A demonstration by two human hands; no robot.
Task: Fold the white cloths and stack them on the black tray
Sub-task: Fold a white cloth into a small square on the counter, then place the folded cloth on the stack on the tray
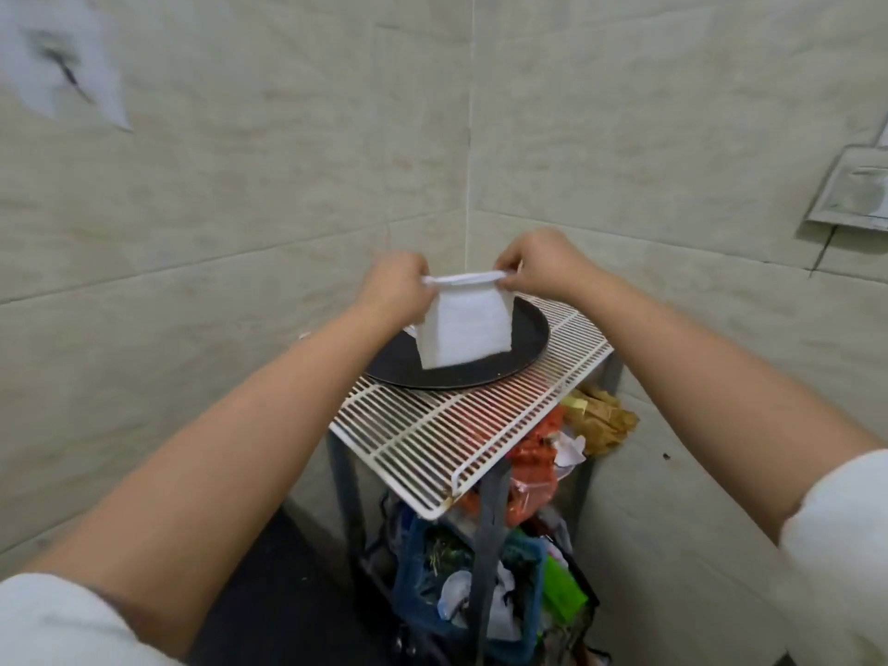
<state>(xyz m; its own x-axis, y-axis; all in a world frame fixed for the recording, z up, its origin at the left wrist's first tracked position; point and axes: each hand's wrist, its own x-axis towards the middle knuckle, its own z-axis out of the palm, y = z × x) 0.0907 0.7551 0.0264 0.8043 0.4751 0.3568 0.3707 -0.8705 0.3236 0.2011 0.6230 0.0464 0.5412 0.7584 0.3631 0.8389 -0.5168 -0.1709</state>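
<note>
Two hands hold up a soft cloth over a round tray.

The left hand [399, 290] and right hand [538, 266] pinch the top corners of the fluffy white square cloth [463, 329]. It hangs above the flat round black tray [524, 348] on the white wire rack [432, 425], hiding the tray's middle.

A single head-worn wide-angle camera looked forward and down from above the outstretched forearms, close over a white wire shelf [447, 427] in a tiled corner.

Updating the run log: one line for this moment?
left hand: pinching cloth corner | right hand: pinching other corner | cloth: hanging over tray
</note>
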